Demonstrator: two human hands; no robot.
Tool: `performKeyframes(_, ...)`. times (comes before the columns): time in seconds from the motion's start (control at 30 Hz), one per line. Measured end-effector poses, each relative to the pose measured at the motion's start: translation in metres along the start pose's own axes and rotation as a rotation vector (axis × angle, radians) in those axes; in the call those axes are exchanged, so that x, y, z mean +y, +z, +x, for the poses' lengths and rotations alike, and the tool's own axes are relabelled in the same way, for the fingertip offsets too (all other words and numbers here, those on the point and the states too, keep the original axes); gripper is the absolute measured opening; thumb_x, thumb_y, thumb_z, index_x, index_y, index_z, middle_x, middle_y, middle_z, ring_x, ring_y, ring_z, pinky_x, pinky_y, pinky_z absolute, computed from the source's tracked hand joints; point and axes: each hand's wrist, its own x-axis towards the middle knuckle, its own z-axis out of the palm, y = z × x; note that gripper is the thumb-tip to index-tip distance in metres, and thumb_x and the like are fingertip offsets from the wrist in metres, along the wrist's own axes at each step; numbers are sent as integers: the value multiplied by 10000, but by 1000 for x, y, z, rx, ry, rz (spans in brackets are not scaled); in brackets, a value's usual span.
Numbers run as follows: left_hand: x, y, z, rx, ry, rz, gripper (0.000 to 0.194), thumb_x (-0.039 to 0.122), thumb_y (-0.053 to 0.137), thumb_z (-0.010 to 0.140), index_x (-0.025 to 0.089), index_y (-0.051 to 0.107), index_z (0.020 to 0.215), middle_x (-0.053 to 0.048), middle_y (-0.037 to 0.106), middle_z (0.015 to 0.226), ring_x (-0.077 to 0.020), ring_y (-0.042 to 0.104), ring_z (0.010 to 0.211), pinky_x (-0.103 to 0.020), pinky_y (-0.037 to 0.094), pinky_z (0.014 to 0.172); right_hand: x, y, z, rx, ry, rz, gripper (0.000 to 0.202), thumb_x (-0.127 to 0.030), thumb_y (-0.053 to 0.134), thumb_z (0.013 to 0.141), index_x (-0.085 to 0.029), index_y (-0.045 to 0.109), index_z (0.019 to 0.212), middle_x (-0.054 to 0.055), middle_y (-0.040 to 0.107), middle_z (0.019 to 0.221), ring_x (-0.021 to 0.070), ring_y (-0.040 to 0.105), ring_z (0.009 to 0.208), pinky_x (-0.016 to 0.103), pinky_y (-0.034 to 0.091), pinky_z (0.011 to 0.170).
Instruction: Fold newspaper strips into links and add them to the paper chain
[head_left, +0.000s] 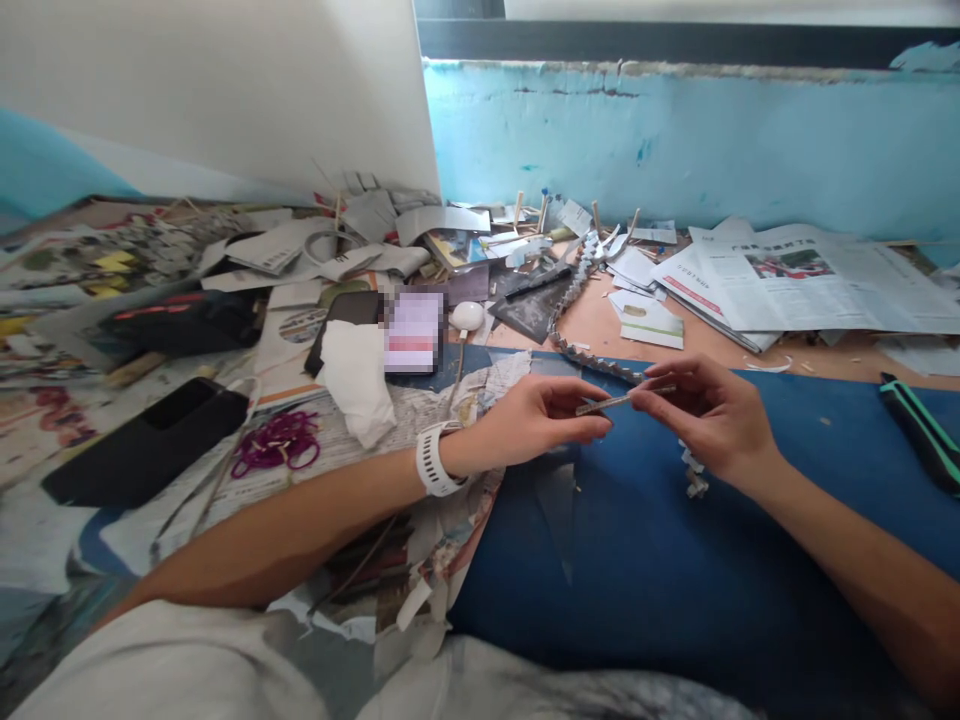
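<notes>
Holding a thin, narrow strip [613, 402] above the blue mat [637, 570], the right hand [636, 398] has its thumb and fingertips closed on the strip partway along its length. The left hand [609, 410] is partly open, palm turned inward, fingers curved and thumb tip apart from the forefinger; the strip's other end lies in this gap. Whether the left fingers bear on it cannot be determined. A white-banded watch [439, 460] is worn on the left wrist.

A folded, zigzag chain [568, 300] runs from near the far edge of the desk [596, 322] down to the mat and on to the right hand, where its end is hidden. A short folded piece [696, 478] shows just below the same hand; any join to the chain is not visible.

Towards the desk's right edge, a black and green cutter [919, 430] lies on the mat. Printed newspaper sheets [810, 285] occupy the far right corner. Upright wooden sticks [520, 208] stand by the far edge, before the blue wall [645, 150].

On the left portion of the desk, among papers, are a purple cord bundle [277, 445], a black case [150, 440], a crumpled white tissue [358, 385] and a lit phone [414, 345].
</notes>
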Motion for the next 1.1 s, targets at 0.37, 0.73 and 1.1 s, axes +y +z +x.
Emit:
performKeyframes(0.37,9,6,-7,-241,-91,64,267,376,765,894,126,756,987,-108,805,915,-156,759,773,-264,644,755,-5,3,-4,-106,75,59,389,-432,897,771,-261,694,1055,-4,749,779,206,753,750,340,652,748)
performKeyframes(0.73,12,8,-7,-223,-99,-42,319,381,818,854,107,694,961,-125,803,905,-156,770,768,-263,647,745,-12,11,-14,-167,47,99,526,-367,849,838,-281,601,1294,0,761,897,191,762,816,343,648,815)
performKeyframes(1.1,11,8,-9,-318,-139,37,280,375,798,870,121,679,868,-103,796,819,-133,757,681,-213,632,676,0,9,-10,-101,107,52,389,-429,867,803,-254,662,1084,33,740,925,211,743,890,309,639,759)
